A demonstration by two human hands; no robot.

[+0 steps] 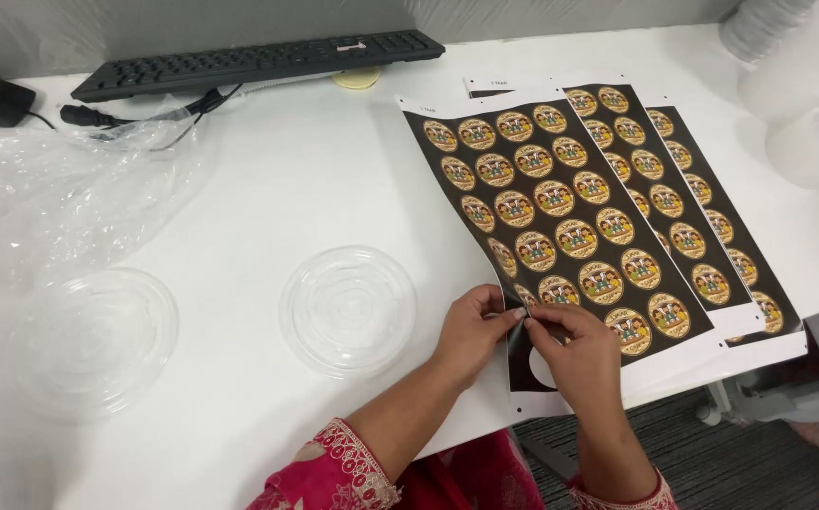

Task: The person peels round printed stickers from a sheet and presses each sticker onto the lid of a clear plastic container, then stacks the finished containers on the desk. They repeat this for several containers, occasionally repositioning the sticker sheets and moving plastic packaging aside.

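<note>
A black sheet of round yellow stickers (561,222) lies on the white table (315,179), on top of two more like it. My left hand (471,332) and my right hand (575,354) meet at the sheet's lower left corner. The fingertips of both hands pinch a round sticker (528,316) that is lifting off the sheet. A white round gap shows just below, where a sticker is gone. A clear round plastic lid (348,307) lies on the table just left of my left hand.
A second clear lid (93,340) lies at the far left, under crumpled clear plastic wrap (60,194). A black keyboard (258,61) runs along the back. Stacks of clear containers (806,85) stand at the back right. The table's front edge crosses under my forearms.
</note>
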